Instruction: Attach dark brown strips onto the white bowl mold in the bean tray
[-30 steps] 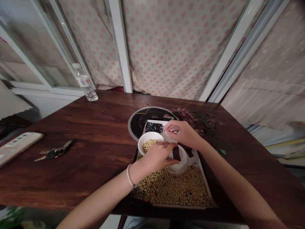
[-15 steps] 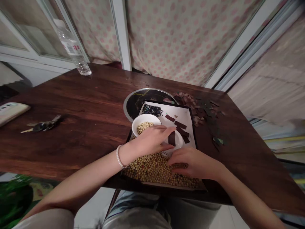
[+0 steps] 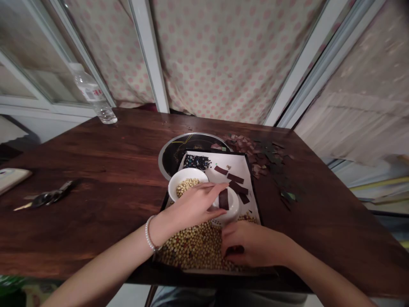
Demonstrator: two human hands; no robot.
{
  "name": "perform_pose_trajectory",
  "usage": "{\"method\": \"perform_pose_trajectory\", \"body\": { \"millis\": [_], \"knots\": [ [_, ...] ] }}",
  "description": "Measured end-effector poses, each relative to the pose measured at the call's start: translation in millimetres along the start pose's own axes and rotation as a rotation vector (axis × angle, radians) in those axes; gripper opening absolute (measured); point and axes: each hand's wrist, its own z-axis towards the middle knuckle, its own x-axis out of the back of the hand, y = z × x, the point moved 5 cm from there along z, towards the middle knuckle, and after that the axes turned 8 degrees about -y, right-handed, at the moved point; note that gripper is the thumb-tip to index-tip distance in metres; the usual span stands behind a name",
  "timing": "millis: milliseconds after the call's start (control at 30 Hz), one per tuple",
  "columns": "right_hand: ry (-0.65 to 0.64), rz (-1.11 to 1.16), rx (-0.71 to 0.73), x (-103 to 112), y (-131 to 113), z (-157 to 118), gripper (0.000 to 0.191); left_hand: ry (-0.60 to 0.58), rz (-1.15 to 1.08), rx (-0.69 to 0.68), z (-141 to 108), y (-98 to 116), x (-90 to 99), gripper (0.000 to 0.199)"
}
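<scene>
Where the right hand (image 3: 254, 243) curls, some beans (image 3: 194, 245) seem hidden.

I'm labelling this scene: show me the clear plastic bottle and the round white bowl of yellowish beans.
Clear plastic bottle (image 3: 92, 93): head view, its label.
Round white bowl (image 3: 174, 183): head view, inner wall.

In front of me, a dark wooden table (image 3: 108, 170) with reddish grain stretches toward white-framed windows. Behind it hangs a pale curtain (image 3: 233, 55) with pink dots; plainer beige fabric (image 3: 354, 94) covers the right side. The light is dim.
</scene>
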Motion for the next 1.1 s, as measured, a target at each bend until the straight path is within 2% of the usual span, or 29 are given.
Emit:
{"method": "perform_pose_trajectory", "body": {
  "millis": [233, 533, 900, 1100],
  "knots": [
    [0.049, -0.071, 0.028, -4, 1, 4, 0.013, 0.044, 0.008, -0.04, -1, 3, 4.6, 0.052],
    [0.082, -0.372, 0.075, -5, -5, 7, 0.015, 0.078, -0.006, -0.025, -2, 5, 11.2, 0.048],
    [0.059, -0.446, 0.144, -5, -8, 6, 0.016, 0.042, 0.004, -0.013, -2, 3, 7.2, 0.044],
    [0.095, -0.474, 0.158, -7, -8, 7, 0.018, 0.022, -0.021, -0.01, -2, 1, 6.6, 0.043]
  ]
}}
